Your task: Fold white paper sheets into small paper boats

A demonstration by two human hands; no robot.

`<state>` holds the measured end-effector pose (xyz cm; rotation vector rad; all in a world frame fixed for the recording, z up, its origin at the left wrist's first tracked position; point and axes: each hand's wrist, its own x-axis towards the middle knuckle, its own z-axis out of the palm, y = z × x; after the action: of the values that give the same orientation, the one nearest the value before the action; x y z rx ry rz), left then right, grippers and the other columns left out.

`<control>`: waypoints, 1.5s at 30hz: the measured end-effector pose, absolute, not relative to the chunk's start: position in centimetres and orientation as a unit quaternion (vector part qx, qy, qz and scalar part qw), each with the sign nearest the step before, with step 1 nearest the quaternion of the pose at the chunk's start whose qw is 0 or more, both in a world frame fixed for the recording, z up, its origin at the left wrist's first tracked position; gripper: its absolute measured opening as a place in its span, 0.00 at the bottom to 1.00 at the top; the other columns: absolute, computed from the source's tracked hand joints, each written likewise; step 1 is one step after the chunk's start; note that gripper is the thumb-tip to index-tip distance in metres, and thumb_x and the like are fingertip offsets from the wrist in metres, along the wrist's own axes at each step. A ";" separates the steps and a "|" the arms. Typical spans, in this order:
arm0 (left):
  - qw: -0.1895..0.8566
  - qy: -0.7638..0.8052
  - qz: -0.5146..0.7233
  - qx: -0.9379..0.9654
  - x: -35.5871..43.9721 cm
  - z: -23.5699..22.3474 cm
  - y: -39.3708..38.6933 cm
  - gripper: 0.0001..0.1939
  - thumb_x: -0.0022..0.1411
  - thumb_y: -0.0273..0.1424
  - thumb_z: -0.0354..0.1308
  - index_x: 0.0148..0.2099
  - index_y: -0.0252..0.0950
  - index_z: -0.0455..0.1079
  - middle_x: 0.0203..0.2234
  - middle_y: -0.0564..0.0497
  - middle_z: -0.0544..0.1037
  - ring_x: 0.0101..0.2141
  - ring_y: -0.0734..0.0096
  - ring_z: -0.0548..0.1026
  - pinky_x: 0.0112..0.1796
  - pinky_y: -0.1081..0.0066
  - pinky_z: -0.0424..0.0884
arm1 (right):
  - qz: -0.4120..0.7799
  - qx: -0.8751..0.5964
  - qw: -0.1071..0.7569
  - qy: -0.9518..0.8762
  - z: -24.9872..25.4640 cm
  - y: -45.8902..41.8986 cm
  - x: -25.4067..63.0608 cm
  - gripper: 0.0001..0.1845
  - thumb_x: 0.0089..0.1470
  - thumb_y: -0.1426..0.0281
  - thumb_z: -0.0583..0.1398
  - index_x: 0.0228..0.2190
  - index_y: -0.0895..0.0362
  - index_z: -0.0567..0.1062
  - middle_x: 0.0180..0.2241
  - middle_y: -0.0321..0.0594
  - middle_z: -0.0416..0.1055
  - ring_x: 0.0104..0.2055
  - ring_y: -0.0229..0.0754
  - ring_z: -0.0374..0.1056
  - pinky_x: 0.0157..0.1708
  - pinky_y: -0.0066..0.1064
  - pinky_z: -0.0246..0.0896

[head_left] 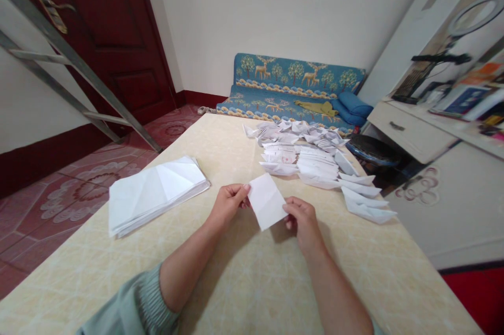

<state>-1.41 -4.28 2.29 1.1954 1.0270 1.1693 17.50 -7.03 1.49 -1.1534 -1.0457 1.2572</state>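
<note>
Between my two hands is a small white folded paper (266, 201), roughly square and turned on its corner, held just above the table. My left hand (231, 201) pinches its left corner between thumb and fingers. At the opposite corner, my right hand (301, 219) grips the paper the same way. To the left lies a stack of white paper sheets (157, 193) with crease lines on the top one. Beyond my hands sit rows of folded paper boats (317, 164), several of them nested together, with a looser heap of folded paper (295, 131) behind.
The table (220, 140) has a pale yellow patterned cover. Past its far edge stands a blue sofa (275, 93) with a deer print. A metal ladder (82, 72) leans at the left by a dark red door (106, 25). On the right is a white cabinet (413, 130).
</note>
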 end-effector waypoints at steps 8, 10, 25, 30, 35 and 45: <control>0.623 0.415 0.445 0.492 -1.6 2.5 -4.8 0.19 0.51 0.39 0.59 0.18 0.32 0.61 0.12 0.57 0.61 0.16 0.81 0.59 0.20 0.76 0.52 | 0.613 -0.442 0.434 -0.491 2.6 -8.0 16.1 0.15 0.43 0.60 0.64 0.28 0.61 0.76 0.20 0.34 0.68 0.17 0.30 0.56 0.15 0.21 0.43; 0.636 0.406 0.439 0.488 -1.4 2.6 -5.0 0.19 0.51 0.40 0.59 0.18 0.32 0.60 0.12 0.56 0.62 0.16 0.80 0.59 0.19 0.76 0.52 | 0.607 -0.445 0.435 -0.494 2.5 -7.9 16.1 0.16 0.42 0.61 0.65 0.29 0.61 0.77 0.20 0.35 0.69 0.17 0.30 0.56 0.15 0.21 0.43; 0.470 0.468 0.471 0.582 -2.0 1.3 -3.6 0.16 0.55 0.40 0.55 0.29 0.30 0.72 0.19 0.53 0.71 0.22 0.76 0.65 0.24 0.76 0.58 | 0.559 -0.487 0.528 -0.414 1.7 -7.0 17.0 0.17 0.46 0.56 0.62 0.25 0.59 0.73 0.17 0.34 0.69 0.18 0.33 0.64 0.15 0.21 0.54; 0.420 0.466 0.458 0.629 -2.3 1.9 -3.7 0.15 0.57 0.37 0.52 0.30 0.31 0.72 0.21 0.52 0.71 0.24 0.73 0.66 0.27 0.76 0.60 | 0.571 -0.463 0.545 -0.404 1.7 -6.9 17.2 0.19 0.45 0.54 0.62 0.23 0.59 0.72 0.15 0.32 0.65 0.15 0.32 0.61 0.13 0.21 0.49; 0.396 0.464 0.448 0.654 -2.3 2.2 -3.9 0.14 0.57 0.36 0.50 0.33 0.32 0.73 0.23 0.52 0.73 0.26 0.72 0.67 0.29 0.76 0.61 | 0.597 -0.457 0.526 -0.398 2.0 -7.1 17.2 0.17 0.43 0.57 0.64 0.25 0.59 0.74 0.18 0.33 0.66 0.16 0.32 0.61 0.13 0.21 0.50; 0.392 0.469 0.447 0.654 -2.2 2.2 -3.9 0.14 0.59 0.36 0.50 0.34 0.32 0.72 0.25 0.51 0.74 0.27 0.72 0.69 0.30 0.76 0.62 | 0.532 -0.472 0.487 -0.507 1.9 -7.0 17.2 0.12 0.46 0.62 0.60 0.25 0.59 0.75 0.16 0.33 0.65 0.16 0.33 0.59 0.15 0.23 0.53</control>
<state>-2.25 -3.91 2.17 1.6605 1.1904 1.1345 17.18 -6.99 1.92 -1.1485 -1.2339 1.2941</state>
